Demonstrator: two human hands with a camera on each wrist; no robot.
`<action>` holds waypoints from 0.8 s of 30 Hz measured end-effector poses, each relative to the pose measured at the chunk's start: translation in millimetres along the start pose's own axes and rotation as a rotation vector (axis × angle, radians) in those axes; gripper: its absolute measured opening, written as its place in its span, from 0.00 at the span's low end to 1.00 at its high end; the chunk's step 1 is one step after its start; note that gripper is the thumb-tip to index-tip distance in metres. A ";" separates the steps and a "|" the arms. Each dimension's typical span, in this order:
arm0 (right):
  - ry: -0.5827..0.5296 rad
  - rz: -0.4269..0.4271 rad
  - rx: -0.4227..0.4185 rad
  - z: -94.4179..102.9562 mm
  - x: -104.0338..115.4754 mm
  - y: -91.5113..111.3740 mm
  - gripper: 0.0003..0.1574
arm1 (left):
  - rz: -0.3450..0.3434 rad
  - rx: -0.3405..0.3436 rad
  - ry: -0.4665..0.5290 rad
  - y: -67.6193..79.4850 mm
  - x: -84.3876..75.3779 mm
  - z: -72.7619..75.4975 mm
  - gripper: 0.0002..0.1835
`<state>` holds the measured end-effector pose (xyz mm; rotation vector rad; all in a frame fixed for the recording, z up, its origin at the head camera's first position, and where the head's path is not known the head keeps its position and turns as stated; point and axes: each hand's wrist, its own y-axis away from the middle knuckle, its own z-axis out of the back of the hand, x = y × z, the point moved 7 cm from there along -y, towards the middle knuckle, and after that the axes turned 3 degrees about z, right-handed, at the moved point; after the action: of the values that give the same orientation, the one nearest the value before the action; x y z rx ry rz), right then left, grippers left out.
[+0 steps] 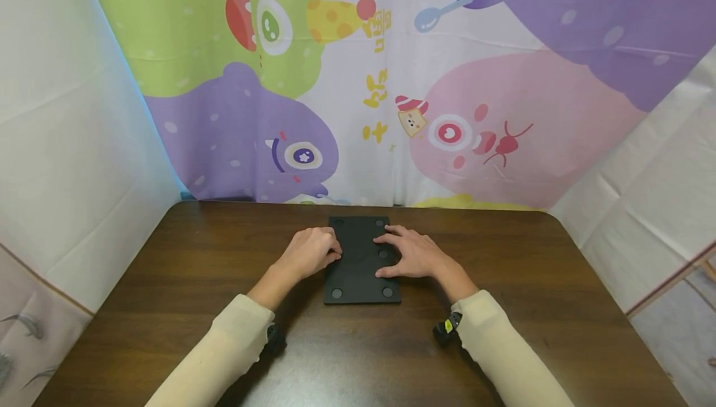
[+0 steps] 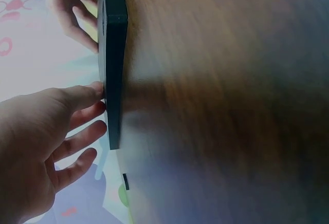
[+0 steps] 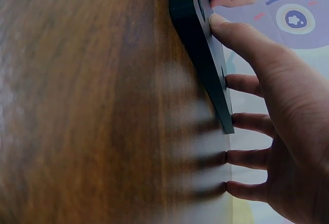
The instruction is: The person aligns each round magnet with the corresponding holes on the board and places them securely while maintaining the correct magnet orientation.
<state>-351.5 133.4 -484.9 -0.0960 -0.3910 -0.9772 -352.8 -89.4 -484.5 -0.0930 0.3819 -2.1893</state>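
Note:
A flat black rectangular board [image 1: 360,270] lies on the wooden table, with several round dark grey discs [image 1: 337,293] along its long sides. My left hand [image 1: 310,250] is at its left edge, thumb and fingertips bent down onto the top face; the middle of that edge is hidden beneath them. In the left wrist view, the left thumb [image 2: 85,95] and forefinger touch the board close together, the other fingers loosely bent. My right hand [image 1: 416,253] has its fingers spread over the right edge. Its thumb [image 3: 231,29] touches the top face in the right wrist view.
The brown wooden table [image 1: 224,239] extends around the board on every side. A cartoon-printed curtain [image 1: 363,84] hangs behind its far edge, and pale cloth walls [image 1: 50,115] stand left and right. Small black wrist cameras [image 1: 444,331] sit at both cuffs.

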 end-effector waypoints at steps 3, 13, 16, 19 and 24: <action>0.001 0.001 0.000 -0.1 0.0 -0.3 0.53 | -0.018 -0.008 0.019 0.2 9.1 -11.8 0.05; -0.010 0.000 -0.002 0.3 -0.2 0.0 0.53 | 0.077 0.084 -0.030 2.7 -18.9 29.1 0.03; -0.013 0.001 -0.001 0.5 0.1 0.2 0.53 | 0.092 0.066 -0.042 1.0 -18.3 32.2 0.03; -0.013 0.001 0.000 0.9 0.5 0.3 0.52 | 0.106 0.044 -0.035 -0.8 -16.7 36.1 0.02; -0.008 0.001 0.001 1.6 0.7 0.4 0.52 | 0.119 0.037 -0.029 -2.6 -14.1 39.9 0.03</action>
<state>-351.3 133.4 -483.1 -0.0990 -0.3984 -0.9763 -338.3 -86.3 -444.8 -0.0801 0.3227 -2.0747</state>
